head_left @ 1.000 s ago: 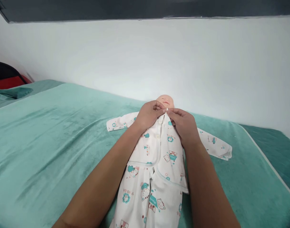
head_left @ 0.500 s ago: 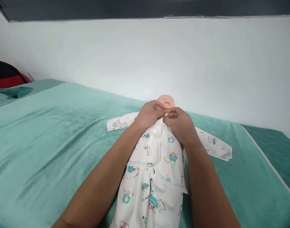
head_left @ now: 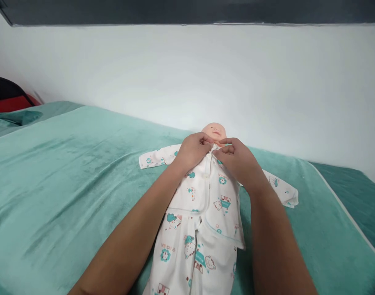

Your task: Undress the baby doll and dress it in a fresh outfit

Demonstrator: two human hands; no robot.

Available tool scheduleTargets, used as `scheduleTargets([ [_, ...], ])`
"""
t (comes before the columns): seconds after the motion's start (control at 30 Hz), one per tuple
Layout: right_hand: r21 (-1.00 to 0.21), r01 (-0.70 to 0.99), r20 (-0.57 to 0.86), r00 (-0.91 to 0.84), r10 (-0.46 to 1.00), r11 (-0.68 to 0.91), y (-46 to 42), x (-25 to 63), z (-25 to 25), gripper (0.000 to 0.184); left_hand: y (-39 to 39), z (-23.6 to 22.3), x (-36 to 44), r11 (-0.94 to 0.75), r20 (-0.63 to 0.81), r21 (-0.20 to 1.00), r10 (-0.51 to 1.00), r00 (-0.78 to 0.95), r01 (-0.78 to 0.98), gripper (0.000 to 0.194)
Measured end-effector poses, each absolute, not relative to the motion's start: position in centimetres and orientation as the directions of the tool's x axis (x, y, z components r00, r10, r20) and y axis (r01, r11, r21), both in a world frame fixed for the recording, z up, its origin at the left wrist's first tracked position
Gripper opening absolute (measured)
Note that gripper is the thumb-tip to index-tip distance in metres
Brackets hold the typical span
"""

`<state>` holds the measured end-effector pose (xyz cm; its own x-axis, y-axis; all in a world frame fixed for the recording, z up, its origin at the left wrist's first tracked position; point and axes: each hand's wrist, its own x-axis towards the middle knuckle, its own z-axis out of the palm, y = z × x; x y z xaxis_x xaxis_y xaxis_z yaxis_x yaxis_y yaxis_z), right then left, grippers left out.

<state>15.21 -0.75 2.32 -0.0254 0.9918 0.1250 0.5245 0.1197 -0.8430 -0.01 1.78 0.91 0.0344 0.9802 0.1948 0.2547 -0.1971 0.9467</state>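
A baby doll [head_left: 214, 130] lies on its back, dressed in a white baby shirt [head_left: 221, 192] and matching white trousers [head_left: 178, 254], both printed with teal and brown pictures. The shirt's front is overlapped down the middle. At the collar, my left hand [head_left: 194, 152] is closed in a pinch on the shirt's edge. My right hand [head_left: 238, 162] is at the other side of the neck opening, its index finger lifted apart from the thumb. Its thumb is close to or touching the cloth. My fingers partly hide the top fastening.
A teal plush blanket [head_left: 67, 172] covers the bed, with light seams near both sides. Behind the doll's head rises a white wall [head_left: 187, 78] with a dark panel [head_left: 187, 12] above it. A red and black object [head_left: 7, 98] stands at the far left.
My right hand's fingers have loosened from the collar, and its forearm has shifted slightly right. The collar, held up between both hands a second ago, lies lower. My left hand has hardly moved.
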Motion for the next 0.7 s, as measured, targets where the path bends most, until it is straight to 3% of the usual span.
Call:
scheduleTargets([
  [0.23,-0.798,0.598,0.109,0.027,0.994,0.071,-2.4,15.8,4.4,0.009,0.1,0.7,-0.7,-0.252,0.254,0.913,0.966,0.036,0.319,0.010],
  [0.3,-0.758,0.648,0.099,0.004,0.995,0.073,-3.1,15.7,4.6,0.013,-0.8,0.8,-0.9,-0.254,0.258,0.924,0.966,0.026,0.285,0.014],
  [0.47,-0.565,0.819,0.103,-0.049,0.993,0.099,-5.5,14.2,4.5,0.017,-2.5,1.3,-1.4,-0.252,0.237,0.946,0.967,0.096,0.203,0.027],
  [0.6,-0.382,0.921,0.149,-0.014,0.989,0.071,-7.0,12.1,4.2,0.016,-2.9,1.0,-1.8,-0.291,0.272,0.925,0.956,0.111,0.244,0.024],
  [0.7,-0.336,0.940,0.153,-0.005,0.988,0.057,-7.3,11.4,4.0,0.015,-3.2,0.5,-2.2,-0.285,0.263,0.923,0.958,0.116,0.260,0.020],
])
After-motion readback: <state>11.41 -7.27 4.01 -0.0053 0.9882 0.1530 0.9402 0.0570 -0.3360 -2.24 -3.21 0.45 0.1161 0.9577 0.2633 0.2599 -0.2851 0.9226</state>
